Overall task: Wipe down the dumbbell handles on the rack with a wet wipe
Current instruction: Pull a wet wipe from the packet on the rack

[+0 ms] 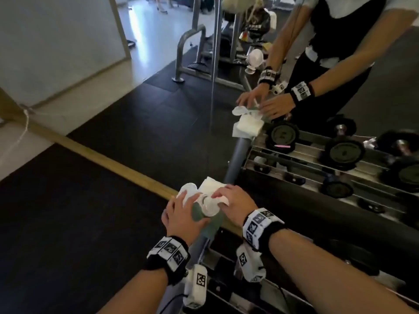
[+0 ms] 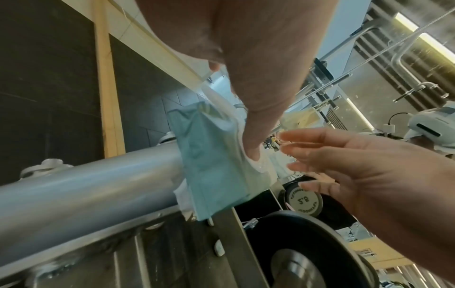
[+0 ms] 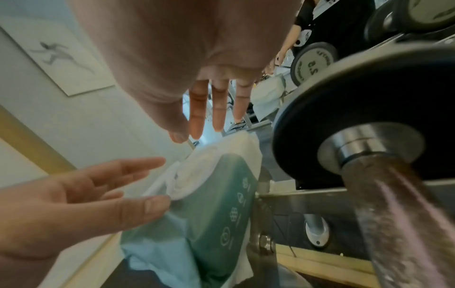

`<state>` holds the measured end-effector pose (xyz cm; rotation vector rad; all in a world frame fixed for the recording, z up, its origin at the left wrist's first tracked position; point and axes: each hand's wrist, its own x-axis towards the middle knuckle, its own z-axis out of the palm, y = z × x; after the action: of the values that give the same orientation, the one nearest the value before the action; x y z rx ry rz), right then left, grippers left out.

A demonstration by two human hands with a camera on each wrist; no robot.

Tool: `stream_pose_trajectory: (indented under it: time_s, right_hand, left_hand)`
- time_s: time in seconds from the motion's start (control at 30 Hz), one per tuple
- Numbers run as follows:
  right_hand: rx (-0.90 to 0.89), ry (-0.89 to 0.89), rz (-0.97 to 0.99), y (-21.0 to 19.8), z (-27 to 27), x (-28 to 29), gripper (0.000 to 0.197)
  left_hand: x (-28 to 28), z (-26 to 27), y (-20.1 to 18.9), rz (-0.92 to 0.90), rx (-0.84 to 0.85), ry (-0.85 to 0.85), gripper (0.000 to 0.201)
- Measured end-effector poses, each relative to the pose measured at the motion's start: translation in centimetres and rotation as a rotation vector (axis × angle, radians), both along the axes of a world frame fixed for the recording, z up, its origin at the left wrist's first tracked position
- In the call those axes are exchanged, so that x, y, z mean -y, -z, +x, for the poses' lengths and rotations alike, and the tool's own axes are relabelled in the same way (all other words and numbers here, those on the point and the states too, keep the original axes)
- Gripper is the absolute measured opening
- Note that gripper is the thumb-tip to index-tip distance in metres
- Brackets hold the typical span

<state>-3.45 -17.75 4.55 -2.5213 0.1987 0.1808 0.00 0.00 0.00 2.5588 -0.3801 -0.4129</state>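
Observation:
A teal wet wipe pack (image 1: 210,227) (image 2: 209,165) (image 3: 216,204) rests on the end tube of the dumbbell rack (image 2: 86,185), its round white lid (image 1: 188,189) flipped open. A white wipe (image 1: 212,183) (image 3: 221,148) sticks up out of it. My left hand (image 1: 190,209) (image 3: 138,185) holds the pack, thumb pressed on its front and fingers behind. My right hand (image 1: 218,199) (image 3: 194,132) reaches over the top with straight fingers touching the wipe. A dumbbell with a steel handle (image 3: 393,204) and black plate (image 2: 302,243) lies on the rack just right of the pack.
A wall mirror stands right behind the rack and reflects a person, both hands and several dumbbells (image 1: 344,152). A wooden baseboard (image 1: 102,159) runs along its foot. Black rubber floor (image 1: 68,223) lies to the left. A grey machine frame (image 1: 188,53) shows in the mirror.

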Motion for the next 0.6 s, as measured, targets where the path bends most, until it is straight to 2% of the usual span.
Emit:
stream_pose_trajectory:
  time_s: [0.13, 0.37, 0.6]
  right_hand:
    - [-0.077, -0.112, -0.228, 0.7, 1.8, -0.2, 0.033]
    - [-0.153, -0.325, -0.334, -0.4, 4.5, -0.3, 0.03]
    - [-0.129, -0.501, -0.41, -0.2, 6.4, 0.0, 0.024]
  left_hand:
    - [0.2, 0.7, 1.2, 0.075, -0.023, 0.015, 0.078]
    - [-0.1, 1.6, 2.6, -0.006, -0.101, 0.011, 0.082]
    - [-0.7, 2.3, 2.9, -0.056, -0.132, 0.019, 0.084]
